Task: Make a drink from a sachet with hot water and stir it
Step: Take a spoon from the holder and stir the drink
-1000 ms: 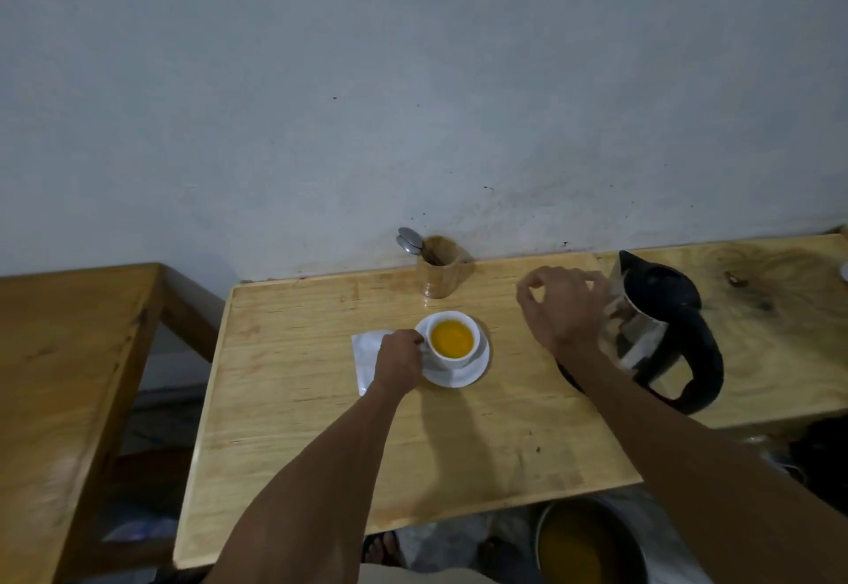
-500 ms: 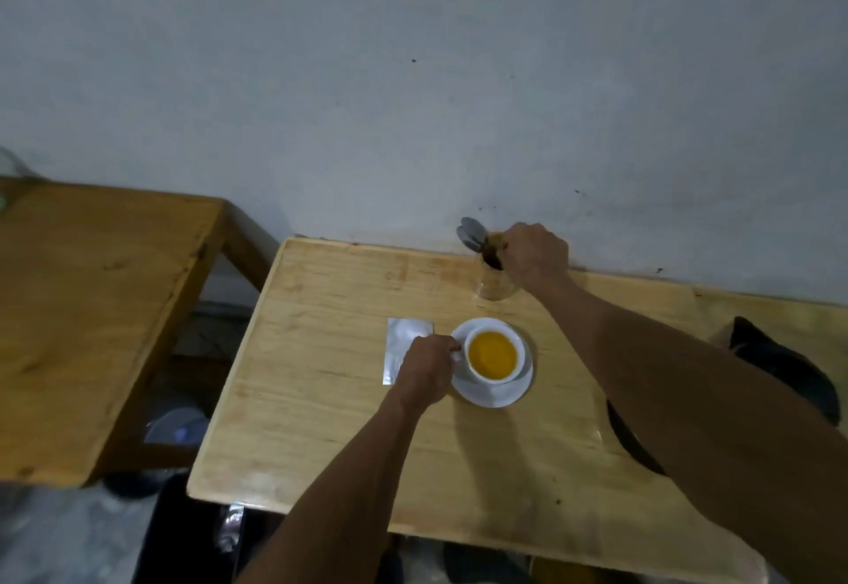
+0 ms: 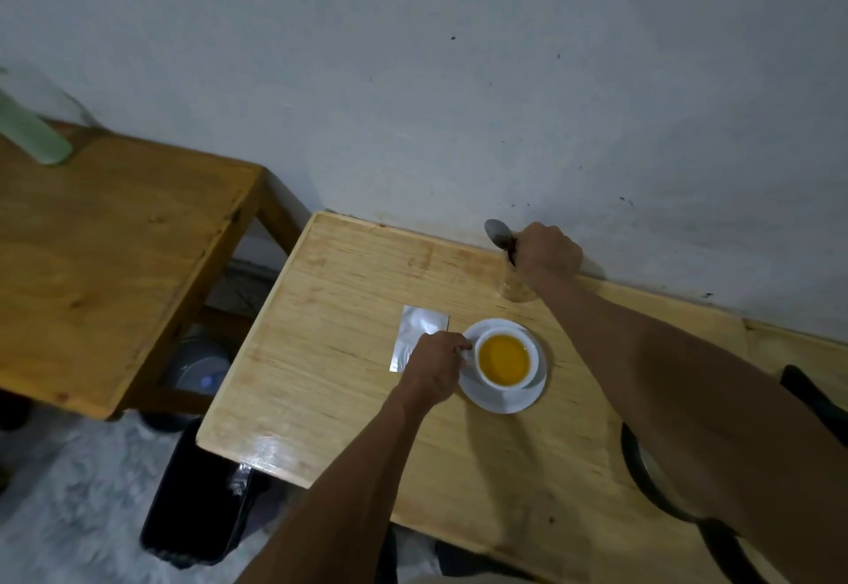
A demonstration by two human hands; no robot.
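A white cup of orange-yellow drink stands on a white saucer on the light wooden table. My left hand is closed on the cup's handle at its left side. A silver sachet lies flat just left of the cup, partly under that hand. By the wall my right hand grips a metal spoon standing bowl-up in a small wooden holder; the hand hides most of the holder.
A black kettle sits at the table's right edge, mostly behind my right forearm. A second, darker wooden table stands to the left with a pale green object on it. A black bin is on the floor below.
My right hand left the kettle, crossed to the holder by the wall and closed on the spoon. My left hand stayed on the cup handle. The view swung left and down.
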